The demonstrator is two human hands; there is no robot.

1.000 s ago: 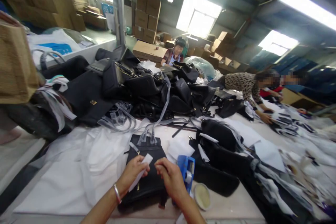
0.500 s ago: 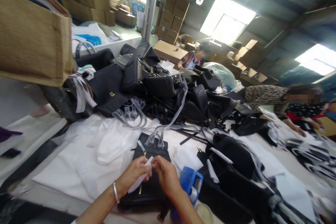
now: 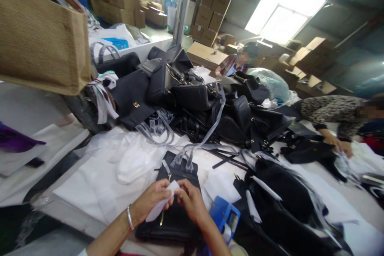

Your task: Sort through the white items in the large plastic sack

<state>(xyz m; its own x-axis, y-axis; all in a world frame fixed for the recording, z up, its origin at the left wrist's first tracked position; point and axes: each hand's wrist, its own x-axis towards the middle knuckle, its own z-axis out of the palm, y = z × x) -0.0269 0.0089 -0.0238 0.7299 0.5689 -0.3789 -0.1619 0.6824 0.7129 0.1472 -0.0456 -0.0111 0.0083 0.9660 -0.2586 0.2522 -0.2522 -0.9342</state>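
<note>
My left hand (image 3: 151, 201) pinches a white paper strip (image 3: 163, 204) above a flat black handbag (image 3: 177, 204) lying on the table in front of me. My right hand (image 3: 192, 202) meets it at the strip's upper end, fingers closed on the paper. A silver bangle sits on my left wrist. A blue tape dispenser (image 3: 224, 218) stands just right of my right hand, touching the bag's side.
A heap of black handbags (image 3: 204, 108) fills the middle of the table, with clear plastic straps (image 3: 183, 144) trailing down. White wrapping sheets (image 3: 120, 168) lie to the left. A woven jute bag (image 3: 42, 40) hangs at upper left. Two people work at the far and right sides.
The view has swung left and slightly nearer the table. My hands stay together on the paper strip, the fingertips now closer.
</note>
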